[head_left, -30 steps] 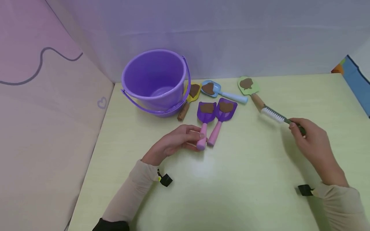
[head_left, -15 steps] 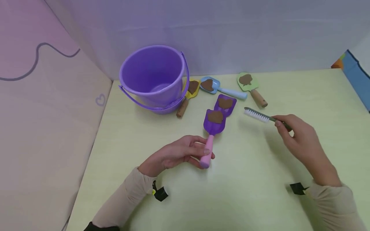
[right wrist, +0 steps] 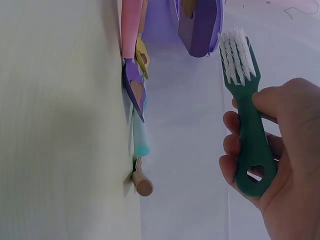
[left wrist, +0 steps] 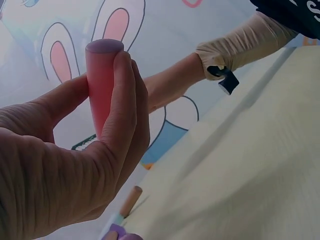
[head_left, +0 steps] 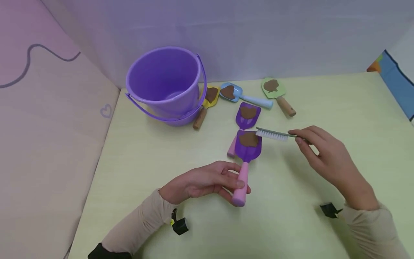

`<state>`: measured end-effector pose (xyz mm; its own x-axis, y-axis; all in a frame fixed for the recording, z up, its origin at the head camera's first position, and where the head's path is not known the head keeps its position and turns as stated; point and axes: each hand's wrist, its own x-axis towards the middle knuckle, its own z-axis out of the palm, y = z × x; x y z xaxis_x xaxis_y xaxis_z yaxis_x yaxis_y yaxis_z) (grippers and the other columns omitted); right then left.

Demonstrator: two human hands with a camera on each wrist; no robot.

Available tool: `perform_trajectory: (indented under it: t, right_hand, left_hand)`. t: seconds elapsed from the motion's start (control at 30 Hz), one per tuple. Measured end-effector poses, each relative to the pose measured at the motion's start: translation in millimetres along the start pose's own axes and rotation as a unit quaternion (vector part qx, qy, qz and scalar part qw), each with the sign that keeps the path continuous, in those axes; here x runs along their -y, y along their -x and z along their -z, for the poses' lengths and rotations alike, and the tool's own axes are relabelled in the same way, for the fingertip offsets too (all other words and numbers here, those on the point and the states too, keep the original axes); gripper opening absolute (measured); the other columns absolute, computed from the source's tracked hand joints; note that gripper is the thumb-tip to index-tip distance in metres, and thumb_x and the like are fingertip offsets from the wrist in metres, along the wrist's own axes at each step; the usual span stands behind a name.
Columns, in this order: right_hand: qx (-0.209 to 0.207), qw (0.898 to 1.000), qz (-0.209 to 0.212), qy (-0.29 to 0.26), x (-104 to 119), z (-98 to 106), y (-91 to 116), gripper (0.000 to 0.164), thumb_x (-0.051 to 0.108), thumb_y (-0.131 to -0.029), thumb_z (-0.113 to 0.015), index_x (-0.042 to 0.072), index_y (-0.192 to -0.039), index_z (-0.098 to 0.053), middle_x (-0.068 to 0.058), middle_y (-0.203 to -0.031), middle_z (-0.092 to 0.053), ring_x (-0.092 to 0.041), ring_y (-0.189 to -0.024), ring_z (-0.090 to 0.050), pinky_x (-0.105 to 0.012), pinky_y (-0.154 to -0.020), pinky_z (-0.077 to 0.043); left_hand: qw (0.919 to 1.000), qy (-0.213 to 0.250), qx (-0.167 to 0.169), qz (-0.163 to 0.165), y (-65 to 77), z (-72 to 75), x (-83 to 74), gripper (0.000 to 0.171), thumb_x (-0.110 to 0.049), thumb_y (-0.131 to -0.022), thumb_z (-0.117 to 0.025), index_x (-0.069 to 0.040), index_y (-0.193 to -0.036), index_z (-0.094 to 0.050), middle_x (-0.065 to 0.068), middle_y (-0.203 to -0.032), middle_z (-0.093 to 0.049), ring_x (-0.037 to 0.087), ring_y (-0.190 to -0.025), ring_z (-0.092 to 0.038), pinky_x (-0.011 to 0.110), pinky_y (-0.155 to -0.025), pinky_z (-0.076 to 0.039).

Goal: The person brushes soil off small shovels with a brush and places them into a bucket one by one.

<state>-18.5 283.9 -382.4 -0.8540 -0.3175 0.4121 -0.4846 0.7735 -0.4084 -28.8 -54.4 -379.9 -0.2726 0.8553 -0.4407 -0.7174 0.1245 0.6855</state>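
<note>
My left hand (head_left: 213, 181) grips the pink handle of a purple toy shovel (head_left: 248, 154), whose blade carries a brown patch and is raised off the table. In the left wrist view the thumb and fingers wrap that pink handle (left wrist: 102, 90). My right hand (head_left: 326, 158) pinches a dark green brush (right wrist: 252, 135) with white bristles facing down. In the head view the bristles (head_left: 271, 135) overlap the blade's right upper corner, beside the brown patch. A second purple shovel (head_left: 248, 114) with a pink handle lies on the table behind the held one, its handle partly hidden.
A purple bucket (head_left: 165, 108) with its handle lowered stands at the back left. Along the back lie a yellow shovel (head_left: 213, 101) partly behind the bucket, a light blue shovel (head_left: 255, 101) and a green one (head_left: 280, 94), each with a brown patch. A fabric wall backs the table.
My left hand has lifted one purple shovel off the table and drawn it toward me and right. My right hand has brought the brush left, from the green shovel to the held blade.
</note>
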Motion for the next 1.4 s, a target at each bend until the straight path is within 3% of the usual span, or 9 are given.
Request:
perform_trajectory:
  t: [0.13, 0.27, 0.53, 0.63, 0.77, 0.9, 1.13, 1.4]
  right_hand:
    - [-0.015, 0.998, 0.060, -0.007, 7, -1, -6, 0.026, 0.024, -0.107, -0.060, 0.012, -0.127, -0.073, -0.002, -0.108, -0.072, -0.003, -0.089, -0.051, -0.017, -0.069, -0.040]
    - [-0.011, 0.995, 0.096, -0.003, 17, -4, -13, 0.049, 0.045, -0.112, -0.041, 0.012, -0.126, -0.074, -0.003, -0.106, -0.071, -0.010, -0.087, -0.054, -0.021, -0.072, -0.041]
    - [0.008, 0.986, 0.164, 0.023, 37, -12, -26, 0.046, 0.039, -0.114, -0.036, 0.018, -0.132, -0.072, -0.007, -0.101, -0.067, -0.015, -0.080, -0.054, -0.029, -0.068, -0.045]
    - [0.028, 0.984, 0.175, 0.030, 42, -16, -31, 0.032, 0.020, -0.108, -0.056, 0.022, -0.137, -0.068, -0.008, -0.104, -0.068, -0.019, -0.082, -0.058, -0.037, -0.069, -0.050]
    - [0.048, 0.981, 0.184, 0.032, 47, -21, -37, 0.065, -0.003, -0.083, -0.074, 0.025, -0.141, -0.065, -0.008, -0.105, -0.068, -0.021, -0.084, -0.059, -0.038, -0.069, -0.050]
    - [0.052, 0.980, 0.193, 0.025, 50, -28, -46, 0.062, -0.003, -0.083, -0.074, 0.024, -0.138, -0.068, -0.007, -0.104, -0.068, -0.020, -0.083, -0.058, -0.037, -0.070, -0.049]
    - [0.082, 0.983, 0.166, -0.004, 53, -37, -63, 0.048, 0.000, -0.086, -0.079, 0.023, -0.128, -0.075, 0.000, -0.096, -0.073, -0.013, -0.079, -0.052, -0.032, -0.069, -0.044]
    - [0.073, 0.986, 0.144, -0.047, 48, -41, -73, 0.047, -0.001, -0.082, -0.083, 0.022, -0.123, -0.079, 0.003, -0.093, -0.070, -0.010, -0.081, -0.049, -0.027, -0.070, -0.039]
  left_hand:
    - [0.9999, 0.008, 0.011, 0.005, 2.0, -5.0, 1.5, 0.060, -0.003, -0.103, -0.053, 0.005, -0.156, -0.026, 0.005, -0.107, -0.073, 0.018, -0.100, -0.072, 0.031, -0.086, -0.064]
    - [0.9998, 0.015, 0.008, 0.002, 5.7, -9.1, 3.9, 0.056, -0.001, -0.103, -0.054, 0.004, -0.152, -0.027, 0.005, -0.105, -0.074, 0.018, -0.100, -0.073, 0.031, -0.085, -0.064]
    - [0.9982, 0.046, -0.021, -0.032, 16.9, -16.6, 10.6, 0.053, -0.005, -0.102, -0.060, -0.004, -0.147, -0.034, 0.008, -0.107, -0.074, 0.019, -0.100, -0.074, 0.035, -0.086, -0.064]
    - [0.9969, 0.056, -0.032, -0.047, 21.9, -17.1, 11.6, 0.054, -0.005, -0.102, -0.060, -0.004, -0.150, -0.034, 0.007, -0.106, -0.074, 0.019, -0.098, -0.075, 0.036, -0.087, -0.064]
    - [0.9948, 0.067, -0.046, -0.062, 26.9, -17.2, 10.4, 0.055, -0.007, -0.102, -0.061, -0.003, -0.151, -0.035, 0.007, -0.106, -0.072, 0.019, -0.097, -0.075, 0.035, -0.087, -0.064]
    - [0.9933, 0.065, -0.054, -0.079, 30.3, -15.8, 7.7, 0.045, -0.014, -0.102, -0.063, -0.002, -0.141, -0.042, 0.005, -0.108, -0.069, 0.017, -0.097, -0.073, 0.032, -0.086, -0.064]
    - [0.9920, 0.066, -0.066, -0.084, 29.9, -11.1, 5.8, 0.030, -0.015, -0.104, -0.060, -0.005, -0.130, -0.048, 0.004, -0.110, -0.067, 0.015, -0.098, -0.072, 0.030, -0.087, -0.063]
    - [0.9917, 0.059, -0.073, -0.088, 34.3, -7.6, 0.6, 0.044, -0.018, -0.103, -0.062, -0.002, -0.140, -0.043, 0.004, -0.110, -0.067, 0.015, -0.097, -0.072, 0.030, -0.087, -0.063]
